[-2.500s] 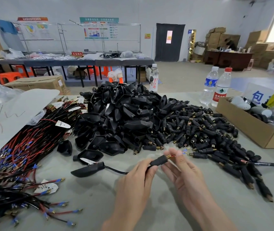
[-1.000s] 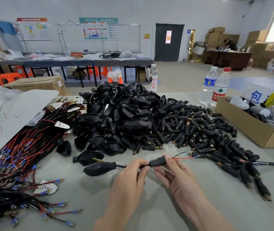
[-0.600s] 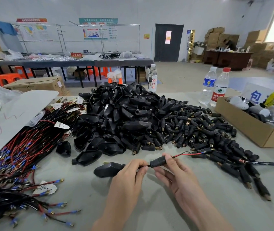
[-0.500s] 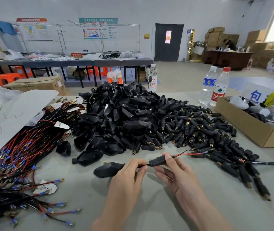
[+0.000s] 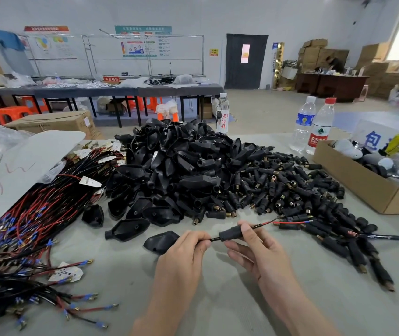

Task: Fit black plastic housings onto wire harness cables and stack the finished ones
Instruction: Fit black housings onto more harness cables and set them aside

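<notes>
Seen from the head camera, both hands work low over the grey table (image 5: 217,304), near its front edge. The left hand (image 5: 183,255) has its fingers curled and pinches a thin black cable (image 5: 214,239) between thumb and forefinger. Just to the left of those fingertips sits a black teardrop-shaped housing (image 5: 160,241), threaded on the same cable; whether it rests on the table cannot be told. The right hand (image 5: 261,253) pinches a small black sleeve (image 5: 230,235) on the cable with thumb and forefinger, its other fingers spread loosely below. Past the sleeve, the cable's red and black wire ends (image 5: 288,222) stick out to the right. Behind the hands lies a big heap of housings (image 5: 176,163), and beside it, to the right, a spread of small black plugs (image 5: 290,190) with brass tips. A bundle of cables (image 5: 36,214), red and black, covers the left side, partly under a white sheet (image 5: 23,161). At the right stand a cardboard box (image 5: 363,185) and two water bottles (image 5: 312,124).
</notes>
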The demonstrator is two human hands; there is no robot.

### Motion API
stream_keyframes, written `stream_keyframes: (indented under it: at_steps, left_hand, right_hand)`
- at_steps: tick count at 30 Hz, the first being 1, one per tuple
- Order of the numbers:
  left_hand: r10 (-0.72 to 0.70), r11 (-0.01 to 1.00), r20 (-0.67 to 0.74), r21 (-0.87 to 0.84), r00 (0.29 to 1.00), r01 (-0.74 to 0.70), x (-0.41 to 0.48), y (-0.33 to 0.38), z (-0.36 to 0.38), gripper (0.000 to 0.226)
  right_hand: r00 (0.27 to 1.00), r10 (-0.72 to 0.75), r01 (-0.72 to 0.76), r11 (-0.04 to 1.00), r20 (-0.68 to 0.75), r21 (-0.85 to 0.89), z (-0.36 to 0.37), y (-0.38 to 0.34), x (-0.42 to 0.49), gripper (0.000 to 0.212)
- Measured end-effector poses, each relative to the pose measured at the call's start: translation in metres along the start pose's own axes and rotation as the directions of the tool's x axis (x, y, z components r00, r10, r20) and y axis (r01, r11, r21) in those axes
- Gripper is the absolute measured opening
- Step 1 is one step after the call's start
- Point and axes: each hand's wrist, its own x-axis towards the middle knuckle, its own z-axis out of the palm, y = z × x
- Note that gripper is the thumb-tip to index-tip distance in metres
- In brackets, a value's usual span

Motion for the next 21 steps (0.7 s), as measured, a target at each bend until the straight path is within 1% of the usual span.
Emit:
stream_keyframes:
  at_steps: [7, 10, 14, 17, 19, 21]
  left_hand:
    - [-0.017, 1.000, -0.015, 0.004, 1.000, 0.017, 0.000, 0.001, 0.004, 0.010]
    - [-0.019, 1.000, -0.015, -0.004, 1.000, 0.019, 0.000, 0.000, 0.006, 0.009]
    - [-0.007, 1.000, -0.019, 0.002, 1.000, 0.007, -0.001, -0.001, 0.007, 0.007]
    - [0.000, 1.000, -0.012, -0.001, 1.000, 0.000, -0.002, 0.000, 0.009, 0.016]
    - [0.017, 1.000, 0.014, -0.009, 1.000, -0.017, -0.003, 0.001, 0.010, 0.026]
    - [0.044, 0.999, 0.049, -0.001, 0.998, -0.044, -0.004, 0.004, 0.012, 0.032]
  right_hand:
    - [0.999, -0.033, 0.036, 0.997, 0.042, -0.063, 0.000, 0.004, -0.001, 0.051]
    - [0.998, -0.043, 0.046, 0.995, 0.042, -0.085, 0.000, 0.005, 0.000, 0.049]
    - [0.999, -0.042, 0.043, 0.998, 0.033, -0.048, -0.001, 0.003, 0.001, 0.044]
    - [0.999, -0.037, 0.038, 0.999, 0.014, -0.038, -0.001, 0.001, 0.000, 0.040]
    - [0.999, -0.042, 0.043, 0.997, 0.011, -0.063, -0.001, 0.000, 0.000, 0.038]
    - [0.998, -0.054, 0.056, 0.994, 0.022, -0.096, 0.000, -0.001, -0.001, 0.033]
